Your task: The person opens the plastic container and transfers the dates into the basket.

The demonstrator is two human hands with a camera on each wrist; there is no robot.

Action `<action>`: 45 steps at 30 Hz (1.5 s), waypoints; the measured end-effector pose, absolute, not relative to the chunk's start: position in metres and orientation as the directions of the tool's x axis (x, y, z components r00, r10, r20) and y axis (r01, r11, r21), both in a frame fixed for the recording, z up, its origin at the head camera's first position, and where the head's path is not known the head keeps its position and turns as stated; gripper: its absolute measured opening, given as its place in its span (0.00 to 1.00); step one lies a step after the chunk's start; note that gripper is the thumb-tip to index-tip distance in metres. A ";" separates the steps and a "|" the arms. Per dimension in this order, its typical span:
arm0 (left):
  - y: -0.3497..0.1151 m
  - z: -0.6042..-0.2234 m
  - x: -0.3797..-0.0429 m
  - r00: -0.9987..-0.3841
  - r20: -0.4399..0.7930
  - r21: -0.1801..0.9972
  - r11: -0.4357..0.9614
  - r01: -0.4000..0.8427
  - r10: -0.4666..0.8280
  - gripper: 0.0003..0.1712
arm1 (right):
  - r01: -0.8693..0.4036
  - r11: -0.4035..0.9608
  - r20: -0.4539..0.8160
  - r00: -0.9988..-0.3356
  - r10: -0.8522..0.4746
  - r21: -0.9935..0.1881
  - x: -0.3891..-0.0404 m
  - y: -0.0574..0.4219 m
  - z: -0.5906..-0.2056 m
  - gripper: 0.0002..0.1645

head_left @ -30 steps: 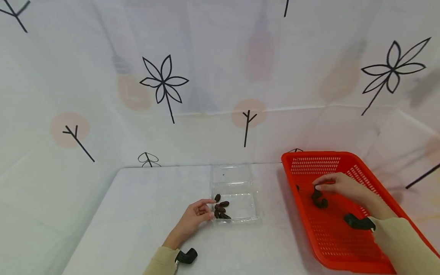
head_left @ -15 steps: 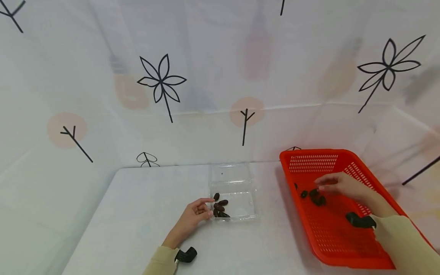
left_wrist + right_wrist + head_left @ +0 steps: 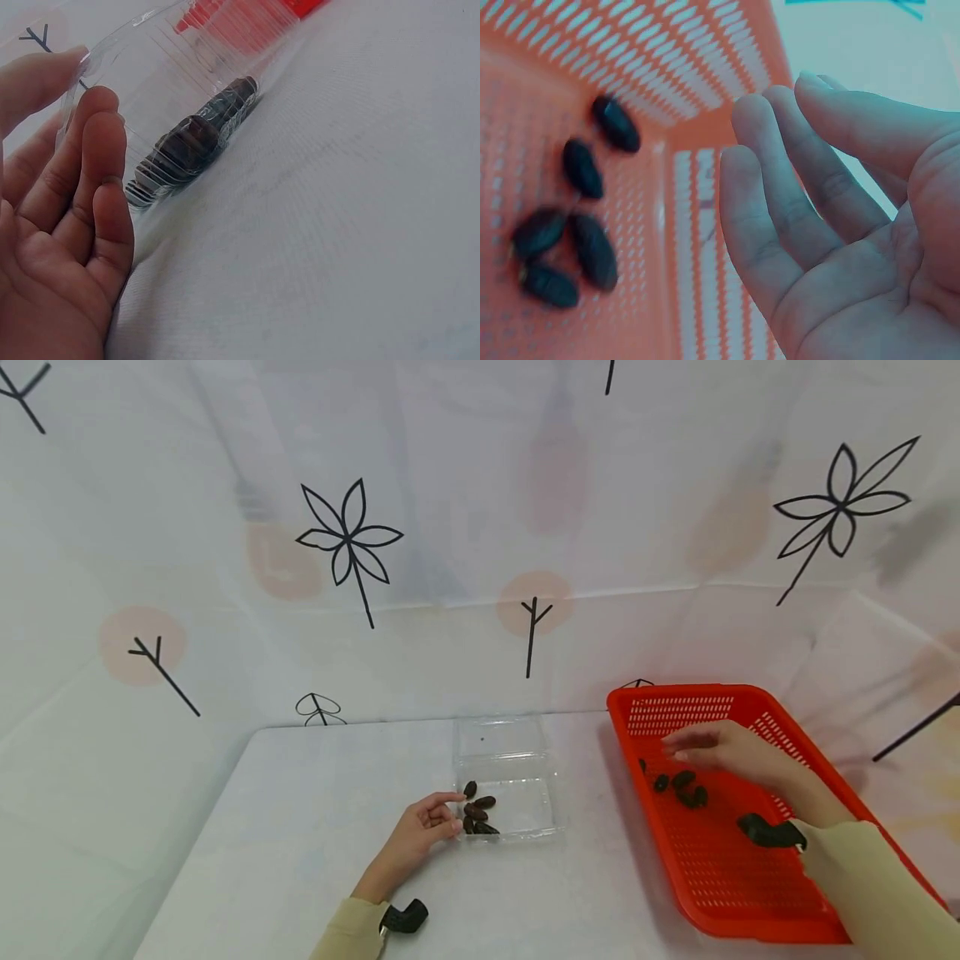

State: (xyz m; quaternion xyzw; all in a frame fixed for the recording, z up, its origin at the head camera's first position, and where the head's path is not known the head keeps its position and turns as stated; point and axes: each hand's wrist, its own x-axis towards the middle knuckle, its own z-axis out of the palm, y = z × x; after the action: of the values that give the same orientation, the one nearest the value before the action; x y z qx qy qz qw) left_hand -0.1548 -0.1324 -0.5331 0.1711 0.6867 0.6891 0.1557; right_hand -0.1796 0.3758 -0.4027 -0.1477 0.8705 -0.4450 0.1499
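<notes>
A clear plastic box [image 3: 517, 806] with its lid raised behind it holds several dark brown dates [image 3: 476, 811] along its left side. At that left edge my left hand [image 3: 420, 831] holds the rim, thumb and index finger on the thin plastic, other fingers curled outside the wall. My right hand [image 3: 738, 760] hovers inside the red plastic basket [image 3: 738, 877], nothing in its relaxed fingers. Below and left of it, several dates [image 3: 594, 251] lie on the basket floor, some bunched together, one near the basket's side wall.
A white cloth [image 3: 315, 843] covers the table, with a printed curtain [image 3: 450, 527] hanging behind. The basket stands right of the box, its raised red rim [image 3: 660, 860] between the two. The box's lid [image 3: 501, 739] reaches toward the curtain.
My right hand was at the dates; its fingers have come off them and moved up and left. One date now lies separate from the bunch. The left hand stays at the box.
</notes>
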 end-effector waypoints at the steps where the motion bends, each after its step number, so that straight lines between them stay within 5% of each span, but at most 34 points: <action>1: -0.132 -0.533 -0.155 -0.893 0.021 1.000 -0.008 0.019 0.449 0.28 | -0.127 0.560 -0.127 -0.910 -0.393 -0.819 -0.180 0.371 -0.400 0.24; 16: -0.132 -0.532 -0.154 -0.899 0.011 1.000 -0.001 0.011 0.438 0.28 | -0.125 0.506 -0.143 -0.878 -0.457 -0.854 -0.202 0.289 -0.383 0.20; 45: -0.132 -0.530 -0.152 -0.903 0.002 1.000 -0.005 -0.001 0.429 0.27 | -0.215 0.532 -0.303 -0.625 -0.720 -0.819 -0.232 0.154 -0.425 0.20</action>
State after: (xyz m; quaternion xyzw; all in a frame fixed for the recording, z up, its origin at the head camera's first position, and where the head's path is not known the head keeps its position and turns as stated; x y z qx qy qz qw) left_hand -0.1520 -0.1316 -0.5303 0.1557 0.6880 0.6917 0.1552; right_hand -0.2324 0.1544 -0.4247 -0.2876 0.8130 -0.3892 0.3239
